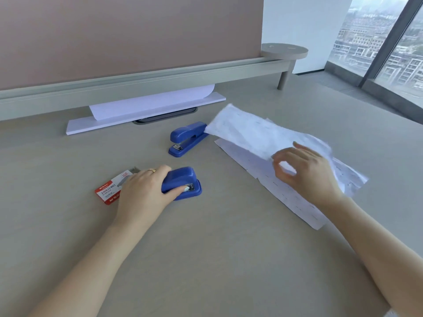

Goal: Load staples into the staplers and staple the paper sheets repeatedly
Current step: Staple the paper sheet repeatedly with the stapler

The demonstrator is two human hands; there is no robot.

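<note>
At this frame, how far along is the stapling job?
Done: the sheets on the desk already carry rows of staple marks. In hand: the left hand grips the near blue stapler beside the open staple box; the right hand lifts a sheet. Left: the far stapler sits untouched.

An office, indicated by a desk with partition screen, staplers, and high-rise window.
</note>
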